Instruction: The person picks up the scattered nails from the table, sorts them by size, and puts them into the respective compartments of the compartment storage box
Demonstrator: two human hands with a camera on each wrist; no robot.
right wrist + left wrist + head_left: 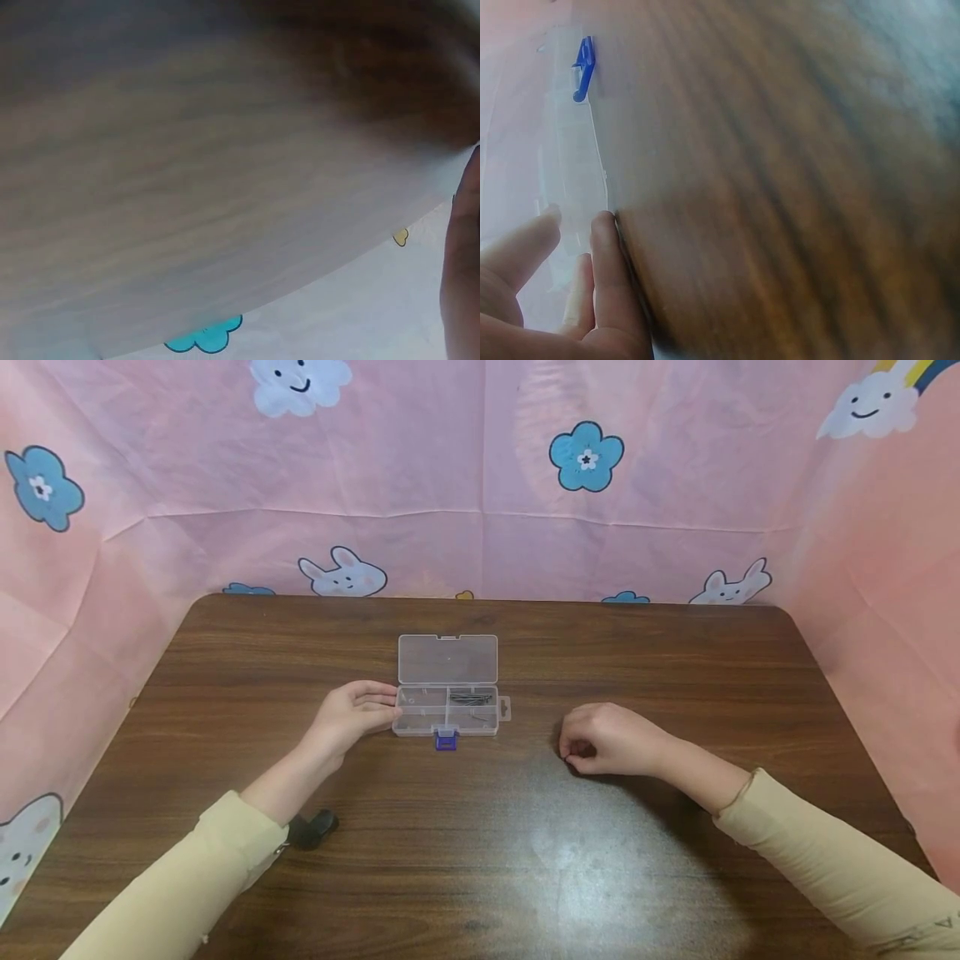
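A small clear plastic compartment box stands on the table with its lid raised behind it. Its blue latch hangs at the front. Thin dark metal pins lie in the back right compartment, and a few tiny pieces show in the others. At the box's left end, my left hand grips it, thumb near the front corner and fingers along the side. My right hand is low over the table, right of the box, with curled fingers and thumb meeting the index fingertip; nothing shows between them.
A small black object lies near my left sleeve. The brown wooden table ends at a pink patterned cloth behind and at both sides. A clear hanging tab sticks out from the box's right end.
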